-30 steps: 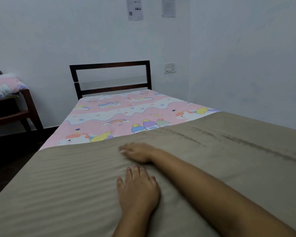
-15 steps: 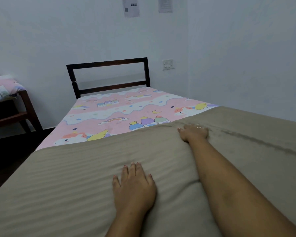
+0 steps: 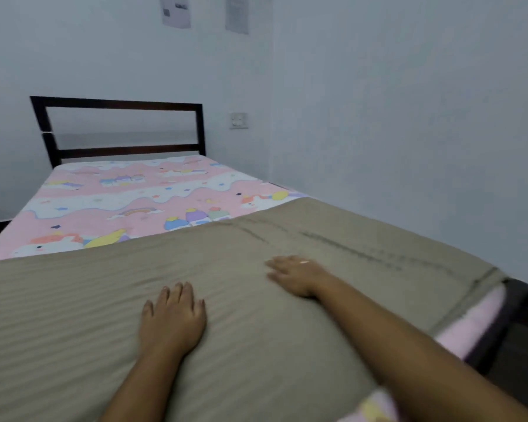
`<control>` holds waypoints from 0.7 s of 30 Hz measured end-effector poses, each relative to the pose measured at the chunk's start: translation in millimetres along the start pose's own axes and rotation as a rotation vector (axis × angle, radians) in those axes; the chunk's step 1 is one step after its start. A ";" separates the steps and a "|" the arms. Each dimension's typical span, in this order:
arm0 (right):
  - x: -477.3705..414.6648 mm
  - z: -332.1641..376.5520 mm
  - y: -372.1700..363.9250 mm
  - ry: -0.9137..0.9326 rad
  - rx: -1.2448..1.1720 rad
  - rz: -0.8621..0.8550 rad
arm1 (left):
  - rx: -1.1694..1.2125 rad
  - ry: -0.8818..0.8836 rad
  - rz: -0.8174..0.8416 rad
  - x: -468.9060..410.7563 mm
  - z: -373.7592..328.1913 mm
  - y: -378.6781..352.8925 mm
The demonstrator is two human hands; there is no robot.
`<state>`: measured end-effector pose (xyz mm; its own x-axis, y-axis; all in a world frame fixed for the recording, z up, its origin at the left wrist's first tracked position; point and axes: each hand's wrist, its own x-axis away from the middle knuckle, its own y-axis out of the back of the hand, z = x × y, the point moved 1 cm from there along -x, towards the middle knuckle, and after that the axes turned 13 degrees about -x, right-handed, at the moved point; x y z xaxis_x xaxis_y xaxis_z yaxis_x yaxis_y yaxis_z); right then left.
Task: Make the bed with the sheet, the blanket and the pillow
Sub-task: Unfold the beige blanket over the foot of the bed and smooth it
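While flat on the blanket (image 3: 73, 315), both hands (image 3: 173, 315) empty, open-palmed.

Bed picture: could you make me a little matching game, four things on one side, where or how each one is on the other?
Things:
1. blanket
2. sheet
3. headboard
4. left hand

Descriptions:
A. dark frame against the far wall
B. lying flat, palm down on the taupe cloth
C. pink cartoon print, bare at the far end
D. taupe, spread over the near part of the bed

Pairs: 1-D, 2-C, 3-A, 4-B

R hand (image 3: 299, 277) slid back across blanket (image 3: 73, 315) toward L hand (image 3: 173, 321) (both flat)
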<state>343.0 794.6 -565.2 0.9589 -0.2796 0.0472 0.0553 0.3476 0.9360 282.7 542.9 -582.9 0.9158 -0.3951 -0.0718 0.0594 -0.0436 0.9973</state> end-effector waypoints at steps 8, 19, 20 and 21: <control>130.4 -110.4 81.0 -0.411 0.248 -0.267 | -0.023 -0.255 0.111 66.1 -40.2 19.4; 152.0 -30.4 26.9 0.025 -0.009 -0.030 | 0.005 -0.427 0.098 120.8 -79.5 30.9; 152.5 -55.0 36.8 -0.053 -0.001 -0.068 | 0.010 -0.427 0.101 122.2 -78.9 31.3; 155.2 -80.7 48.4 -0.161 0.018 -0.117 | 0.010 -0.425 0.098 123.9 -78.5 31.7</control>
<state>516.9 840.2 -540.8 0.8893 -0.4572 -0.0086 0.1574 0.2883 0.9445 429.2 564.6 -558.9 0.6717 -0.7405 0.0207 -0.0251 0.0051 0.9997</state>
